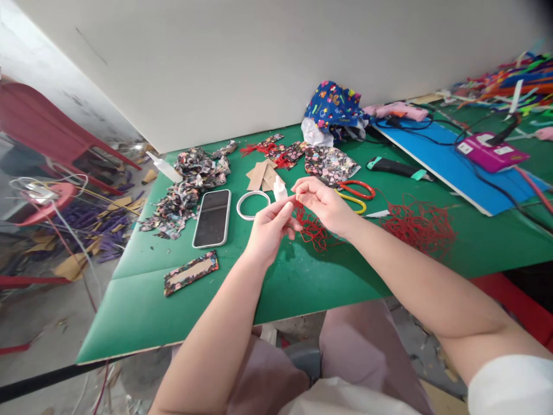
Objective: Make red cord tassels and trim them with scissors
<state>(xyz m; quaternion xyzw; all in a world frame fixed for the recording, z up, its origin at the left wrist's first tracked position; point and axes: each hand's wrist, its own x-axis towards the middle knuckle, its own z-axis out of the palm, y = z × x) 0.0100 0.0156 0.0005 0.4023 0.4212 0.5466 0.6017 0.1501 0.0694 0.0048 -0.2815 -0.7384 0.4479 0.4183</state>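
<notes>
My left hand [270,226] and right hand [322,202] each pinch the red cord [311,229], lifted off the counter [268,288] so its tangle hangs free.

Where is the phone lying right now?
In the head view, the phone lies face up on the green table, left of the hands, beside the white ring.

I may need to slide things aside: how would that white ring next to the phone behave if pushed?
The white ring lies flat on the green table, so it would probably slide, not roll. It looks thin and hollow, likely light. Set on edge, it could roll away.
</notes>
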